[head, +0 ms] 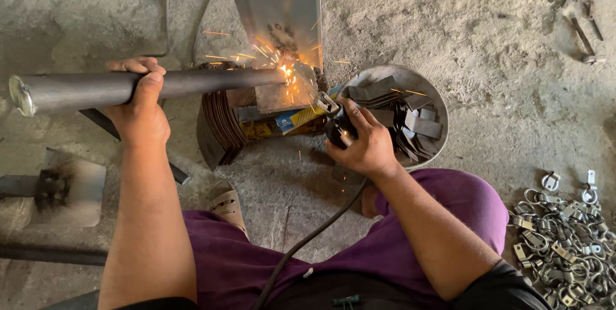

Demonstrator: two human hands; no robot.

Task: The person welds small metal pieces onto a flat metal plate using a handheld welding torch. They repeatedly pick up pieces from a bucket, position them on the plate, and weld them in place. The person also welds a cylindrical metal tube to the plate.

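Floor bowl [431,95] holds metal plates [410,117].

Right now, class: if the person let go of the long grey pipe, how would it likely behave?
The pipe looks like rigid metal, so it probably would not bend. Its round section suggests it could roll. The left hand grips it mid-length with a long end overhanging, so it might tip; it seems fairly heavy.
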